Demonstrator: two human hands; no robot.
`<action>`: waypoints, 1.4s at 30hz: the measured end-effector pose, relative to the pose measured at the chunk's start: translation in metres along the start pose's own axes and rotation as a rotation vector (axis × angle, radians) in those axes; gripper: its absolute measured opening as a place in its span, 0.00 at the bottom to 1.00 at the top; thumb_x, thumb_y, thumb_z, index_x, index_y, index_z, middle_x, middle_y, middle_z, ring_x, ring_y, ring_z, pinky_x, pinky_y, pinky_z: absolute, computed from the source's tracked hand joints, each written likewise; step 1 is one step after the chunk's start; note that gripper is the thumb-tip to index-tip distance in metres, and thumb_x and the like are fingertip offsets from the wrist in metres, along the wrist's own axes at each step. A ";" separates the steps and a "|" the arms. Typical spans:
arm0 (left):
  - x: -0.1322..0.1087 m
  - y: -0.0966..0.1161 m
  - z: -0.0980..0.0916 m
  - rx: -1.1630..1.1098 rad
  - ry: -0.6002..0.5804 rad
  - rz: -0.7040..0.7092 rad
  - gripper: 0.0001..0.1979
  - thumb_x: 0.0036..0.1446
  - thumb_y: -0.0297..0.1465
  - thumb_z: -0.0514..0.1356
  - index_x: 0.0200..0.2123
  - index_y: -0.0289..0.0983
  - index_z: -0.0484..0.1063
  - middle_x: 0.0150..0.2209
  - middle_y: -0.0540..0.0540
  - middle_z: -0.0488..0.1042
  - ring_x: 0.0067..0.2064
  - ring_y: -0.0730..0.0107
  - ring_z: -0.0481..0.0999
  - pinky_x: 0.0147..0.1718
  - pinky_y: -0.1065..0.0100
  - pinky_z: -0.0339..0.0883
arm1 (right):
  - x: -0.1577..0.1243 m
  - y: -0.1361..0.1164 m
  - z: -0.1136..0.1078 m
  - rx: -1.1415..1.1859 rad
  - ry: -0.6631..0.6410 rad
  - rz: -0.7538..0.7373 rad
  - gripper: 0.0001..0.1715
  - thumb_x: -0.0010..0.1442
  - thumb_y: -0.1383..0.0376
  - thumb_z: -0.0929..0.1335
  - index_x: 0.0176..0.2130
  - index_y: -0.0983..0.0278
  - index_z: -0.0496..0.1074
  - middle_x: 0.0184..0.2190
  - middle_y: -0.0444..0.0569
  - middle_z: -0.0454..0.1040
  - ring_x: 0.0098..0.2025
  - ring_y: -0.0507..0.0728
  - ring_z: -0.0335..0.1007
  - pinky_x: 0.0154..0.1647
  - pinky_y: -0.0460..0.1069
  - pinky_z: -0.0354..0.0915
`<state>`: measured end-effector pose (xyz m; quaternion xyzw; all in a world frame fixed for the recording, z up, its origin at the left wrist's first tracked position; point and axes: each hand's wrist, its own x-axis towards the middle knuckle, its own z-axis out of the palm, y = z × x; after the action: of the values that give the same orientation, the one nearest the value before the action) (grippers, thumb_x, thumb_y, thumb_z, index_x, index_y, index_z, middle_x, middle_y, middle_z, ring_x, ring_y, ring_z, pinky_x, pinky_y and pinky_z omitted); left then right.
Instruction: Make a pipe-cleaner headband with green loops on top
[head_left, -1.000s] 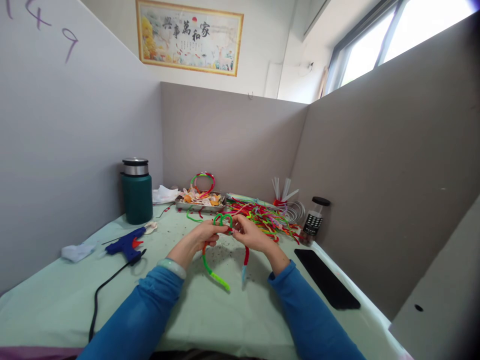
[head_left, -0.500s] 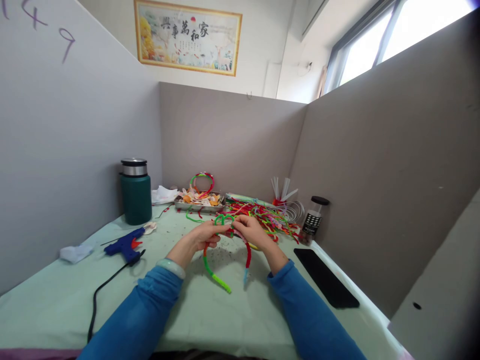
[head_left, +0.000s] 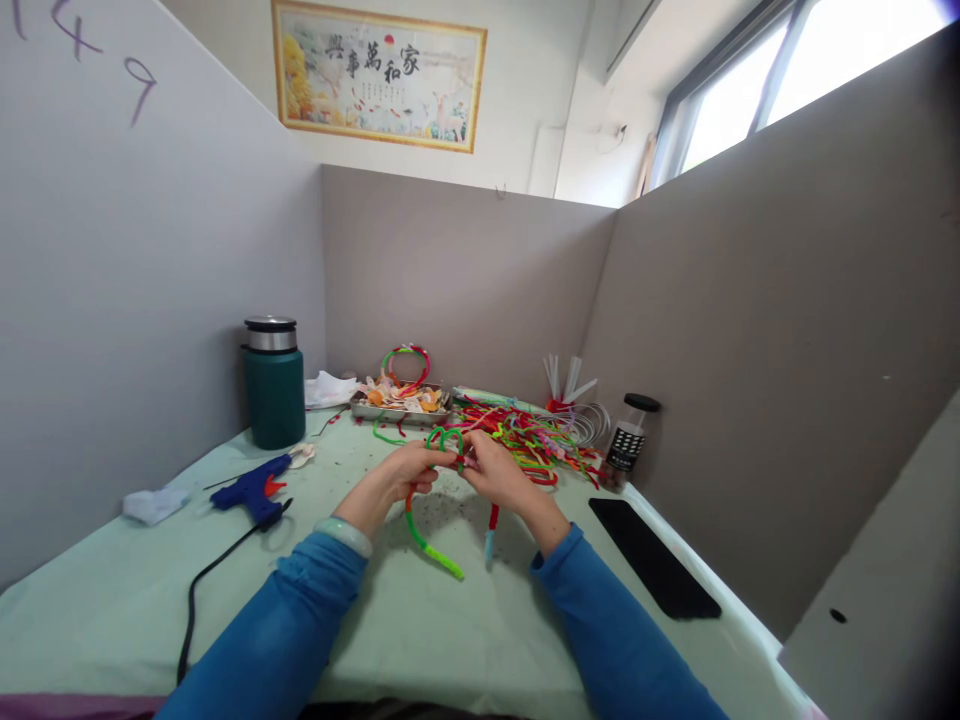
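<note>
Watching from my end: the left hand (head_left: 411, 466) has its grip pinched on a multicoloured, fuzzy, curved pipe-cleaner band (head_left: 415, 532), and the right hand (head_left: 495, 472) has its grip narrow on it too, though what sits between those fingertips I can't tell. The band is over the middle of the pale green, cloth-covered table (head_left: 450, 640), between my two hands. Looks like a fastening step to me, so I'd want the left dead steady and the right pressing in small, firm moves without crushing the pile. And the look of it: bright green, fuzzy wire loops (head_left: 436, 431) standing up on top, red beside them, one end running orange through green to lime, the other red into pale blue, an arch open at the bottom.
</note>
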<state>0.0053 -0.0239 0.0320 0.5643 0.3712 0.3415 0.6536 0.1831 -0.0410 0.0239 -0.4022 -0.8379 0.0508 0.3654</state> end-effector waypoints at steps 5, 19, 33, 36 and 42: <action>0.000 0.001 0.000 -0.014 -0.003 -0.021 0.19 0.36 0.37 0.69 0.28 0.36 0.64 0.17 0.59 0.56 0.14 0.87 0.44 0.16 0.74 0.35 | -0.001 -0.002 0.000 -0.009 0.021 -0.003 0.08 0.52 0.69 0.65 0.35 0.62 0.62 0.31 0.45 0.64 0.31 0.53 0.59 0.32 0.47 0.54; -0.005 0.004 0.002 0.054 -0.050 0.050 0.16 0.41 0.35 0.65 0.31 0.34 0.67 0.25 0.50 0.72 0.14 0.88 0.45 0.15 0.75 0.37 | 0.006 -0.006 0.003 0.647 0.072 0.284 0.13 0.48 0.59 0.69 0.29 0.63 0.62 0.23 0.40 0.64 0.25 0.50 0.58 0.26 0.45 0.55; -0.004 0.003 0.005 0.141 0.017 0.073 0.15 0.41 0.37 0.64 0.28 0.33 0.67 0.22 0.52 0.67 0.15 0.86 0.47 0.15 0.74 0.41 | 0.003 -0.010 -0.015 0.641 -0.067 0.305 0.08 0.49 0.63 0.67 0.31 0.66 0.68 0.24 0.42 0.66 0.24 0.49 0.58 0.25 0.44 0.56; -0.005 0.003 0.008 0.174 0.042 0.091 0.14 0.40 0.37 0.64 0.26 0.34 0.66 0.19 0.54 0.63 0.15 0.85 0.48 0.15 0.73 0.42 | 0.004 -0.007 -0.010 0.619 -0.036 0.304 0.07 0.49 0.64 0.67 0.28 0.66 0.66 0.22 0.41 0.64 0.23 0.48 0.56 0.24 0.44 0.54; -0.002 -0.002 0.011 0.278 0.137 0.137 0.16 0.38 0.39 0.66 0.29 0.34 0.69 0.17 0.57 0.56 0.17 0.82 0.51 0.16 0.74 0.43 | 0.006 -0.004 -0.010 0.531 -0.025 0.310 0.08 0.48 0.63 0.67 0.27 0.67 0.67 0.23 0.42 0.66 0.24 0.48 0.57 0.25 0.44 0.54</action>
<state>0.0137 -0.0310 0.0308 0.6486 0.4193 0.3685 0.5175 0.1853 -0.0415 0.0360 -0.4151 -0.7285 0.3281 0.4351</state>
